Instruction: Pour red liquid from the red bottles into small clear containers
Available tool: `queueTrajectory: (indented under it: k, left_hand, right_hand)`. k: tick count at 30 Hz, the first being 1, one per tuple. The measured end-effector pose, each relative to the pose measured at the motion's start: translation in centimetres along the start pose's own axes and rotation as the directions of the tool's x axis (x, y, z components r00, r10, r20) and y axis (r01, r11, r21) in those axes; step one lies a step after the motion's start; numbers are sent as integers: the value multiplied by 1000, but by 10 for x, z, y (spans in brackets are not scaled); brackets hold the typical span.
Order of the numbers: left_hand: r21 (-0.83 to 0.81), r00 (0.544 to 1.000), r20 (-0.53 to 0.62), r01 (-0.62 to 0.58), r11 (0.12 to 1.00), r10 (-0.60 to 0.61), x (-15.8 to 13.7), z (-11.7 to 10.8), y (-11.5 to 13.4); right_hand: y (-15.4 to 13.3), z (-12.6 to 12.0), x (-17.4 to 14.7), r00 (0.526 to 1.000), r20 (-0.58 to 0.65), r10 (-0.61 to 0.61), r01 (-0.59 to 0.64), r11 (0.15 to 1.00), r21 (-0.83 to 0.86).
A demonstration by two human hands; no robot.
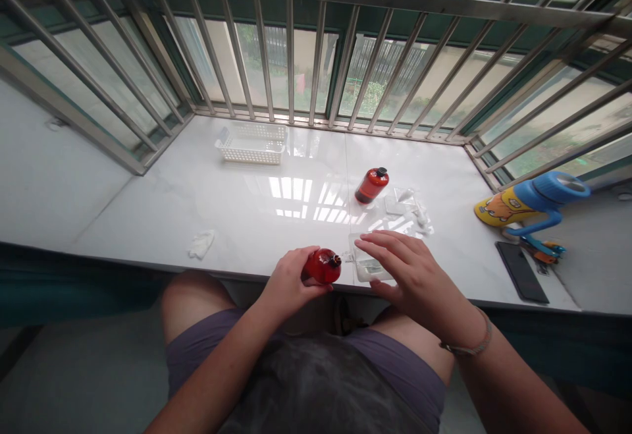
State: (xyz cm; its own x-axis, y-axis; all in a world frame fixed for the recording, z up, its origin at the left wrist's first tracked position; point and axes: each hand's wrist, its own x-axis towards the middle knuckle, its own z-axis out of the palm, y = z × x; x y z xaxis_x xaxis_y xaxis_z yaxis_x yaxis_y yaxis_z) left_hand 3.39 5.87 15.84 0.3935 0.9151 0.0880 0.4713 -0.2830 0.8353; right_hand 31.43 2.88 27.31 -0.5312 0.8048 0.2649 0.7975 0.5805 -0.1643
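Observation:
My left hand (291,282) is wrapped around a red bottle (323,266) near the front edge of the white ledge. The bottle's narrow dark neck points up toward me, and it looks uncapped. To its right my right hand (409,266) hovers with fingers apart, holding nothing that I can see. Partly under that hand lies a clear plastic tray (368,269), its contents hard to make out. Farther back, a second red bottle (372,186) with a black cap stands on the ledge. Beside it are small clear plastic pieces (402,203).
A white perforated basket (251,147) sits by the barred window. A crumpled tissue (201,244) lies at the left. On the right stand a blue and yellow water bottle (530,200), a black phone (522,272) and a small orange and blue item (543,249).

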Motion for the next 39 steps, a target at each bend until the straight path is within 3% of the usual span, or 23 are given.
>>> queueTrajectory:
  k: [39]
  left_hand:
    - [12,1000,6,-21,1000,21,0,-1,2]
  right_hand:
    - [-2,-1,4,997,74,-30,33,999,-31]
